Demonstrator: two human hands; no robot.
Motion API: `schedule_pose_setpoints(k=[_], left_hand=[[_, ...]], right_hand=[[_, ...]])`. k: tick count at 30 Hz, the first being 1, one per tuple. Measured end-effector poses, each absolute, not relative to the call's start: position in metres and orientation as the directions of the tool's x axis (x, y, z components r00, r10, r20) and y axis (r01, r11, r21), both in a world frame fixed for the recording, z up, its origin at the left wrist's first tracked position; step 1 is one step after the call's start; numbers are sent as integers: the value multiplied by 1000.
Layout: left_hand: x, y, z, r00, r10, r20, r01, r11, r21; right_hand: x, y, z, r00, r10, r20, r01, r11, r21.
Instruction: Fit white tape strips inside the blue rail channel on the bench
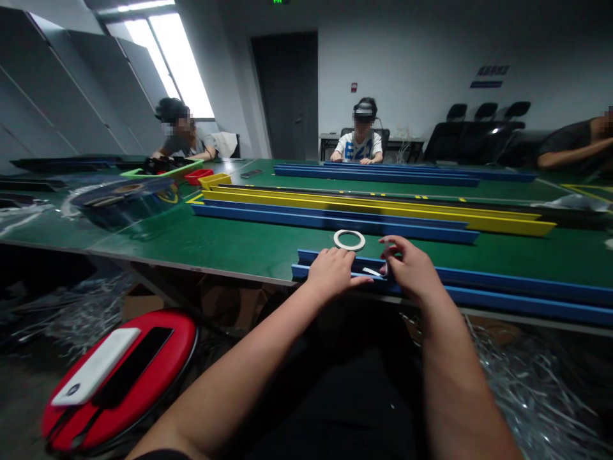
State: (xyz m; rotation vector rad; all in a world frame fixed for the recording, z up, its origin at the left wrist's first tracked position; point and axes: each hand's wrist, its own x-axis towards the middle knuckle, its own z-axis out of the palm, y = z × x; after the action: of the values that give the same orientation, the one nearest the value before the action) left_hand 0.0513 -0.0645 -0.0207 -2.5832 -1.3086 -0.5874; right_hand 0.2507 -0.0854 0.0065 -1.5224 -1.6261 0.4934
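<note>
A long blue channel strip (502,291) lies along the near edge of the green table. My left hand (332,275) is over its left part, fingers bent across the channel and thumb stretched along the near side. Just right of it, my right hand (412,265) pinches a thin white strip of tape (372,271) between thumb and fingers. The strip curls down toward the channel; whether it sticks there I cannot tell. Behind my left fingertips, a white tape roll (349,240) lies flat on the table.
Further back lie another blue channel (335,220) and yellow channels (507,220). Yellow (215,181) and red bins (198,176) stand at the left. A red stool (167,345) holds a white device (96,367) and a black one (136,364). Co-workers (359,144) sit around the table.
</note>
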Motion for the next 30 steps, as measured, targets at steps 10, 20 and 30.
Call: schedule_pose_setpoints(k=[10,20,30], left_hand=[[27,-60,-21,549,737,393,813,-580,-49],[-62,-54,-21,523,777,350,837,-546,-39],[-136,-40,-21,467,814,346,861,-507,29]], right_hand=[[253,-85,8,156,925,347,629,178,-757],[229,-85,-7,7,966,257,272,246,-930],[233,-94,7,-174,907,384,838,341,-426]])
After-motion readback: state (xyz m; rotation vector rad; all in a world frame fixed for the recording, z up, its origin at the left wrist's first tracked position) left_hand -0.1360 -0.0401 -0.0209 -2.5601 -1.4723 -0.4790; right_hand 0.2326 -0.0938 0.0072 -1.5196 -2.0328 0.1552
